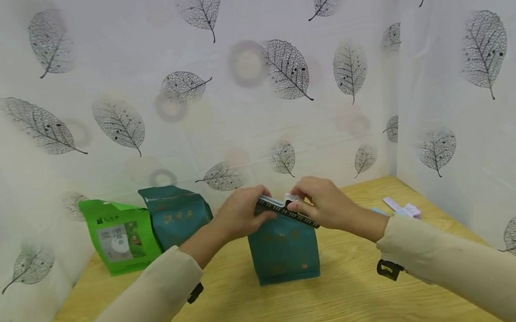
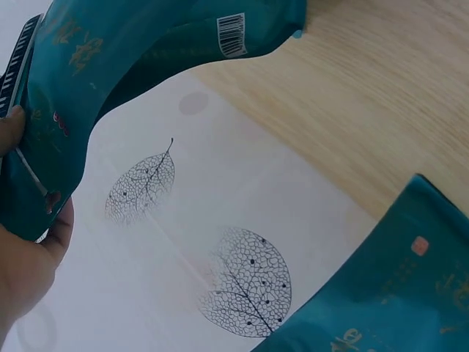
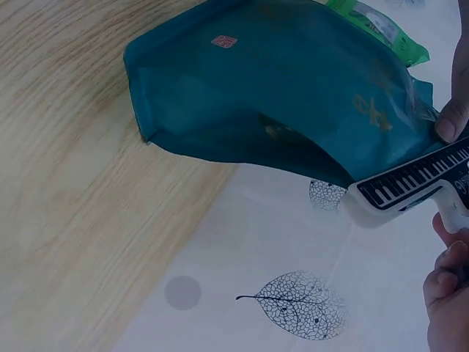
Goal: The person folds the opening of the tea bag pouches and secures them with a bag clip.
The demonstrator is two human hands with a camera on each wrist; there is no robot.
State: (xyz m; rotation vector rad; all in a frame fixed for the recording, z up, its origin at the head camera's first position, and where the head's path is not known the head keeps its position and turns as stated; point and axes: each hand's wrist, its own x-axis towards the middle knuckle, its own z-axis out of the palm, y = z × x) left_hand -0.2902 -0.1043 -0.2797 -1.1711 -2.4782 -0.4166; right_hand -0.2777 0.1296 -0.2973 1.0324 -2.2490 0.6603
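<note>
A teal stand-up pouch (image 1: 284,257) stands upright on the table between the hands. A sealing clip (image 3: 410,180), white with a black strip of pale bars, lies along the pouch's top edge, slanting down to the right in the head view. My left hand (image 1: 241,212) pinches the pouch's top at the clip's left end, thumb in front and fingers behind. With bent fingers, my right hand (image 1: 326,203) holds the clip's raised white part. Whether the clip is fully closed over the pouch is hidden.
At the left of the table stand a bright green pouch (image 1: 122,241) and a second teal pouch (image 1: 176,217), side by side. Pink-purple clips (image 1: 402,208) and a blue piece (image 1: 378,211) lie at the right back. Leaf-printed white curtains (image 1: 254,124) enclose the back and sides.
</note>
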